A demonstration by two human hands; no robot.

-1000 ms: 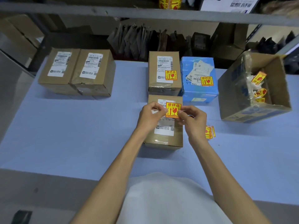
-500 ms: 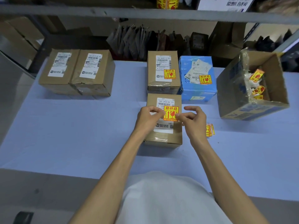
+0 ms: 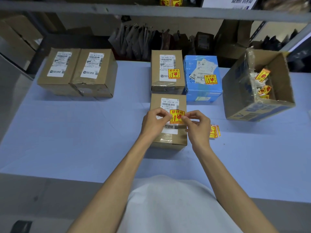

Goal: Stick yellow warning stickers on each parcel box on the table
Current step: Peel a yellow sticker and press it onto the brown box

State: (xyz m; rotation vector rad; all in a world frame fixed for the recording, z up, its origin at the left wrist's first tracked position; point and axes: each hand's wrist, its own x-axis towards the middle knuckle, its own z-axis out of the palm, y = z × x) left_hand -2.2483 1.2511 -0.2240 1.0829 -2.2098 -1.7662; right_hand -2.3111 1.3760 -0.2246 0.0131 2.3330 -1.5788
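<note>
Head view: a yellow sticker [image 3: 177, 116], printed in red with 易碎品, an arrow and a glass, lies over the white shipping label of the near brown box [image 3: 170, 140] in the middle of the table [image 3: 84, 132]. The left hand [image 3: 154, 121] pinches its left edge between thumb and forefinger, and the right hand [image 3: 197, 125] pinches its right edge the same way. Whether the sticker is already stuck down cannot be told. The hands cover most of the label; its top line reads "100 L953-00 771".

Toward the far edge stand a brown box [image 3: 166, 88], labelled "960 N480-11 P01", and a blue box [image 3: 202, 91] touching it, each bearing a yellow sticker. Near the far left corner two more brown boxes [image 3: 75, 84] stand side by side, each with a white label. At the right edge an open carton [image 3: 252, 111] holds loose stickers. A small sticker stack [image 3: 214, 131] lies just beside the right hand. A grey shelf rail [image 3: 151, 11] crosses overhead.
</note>
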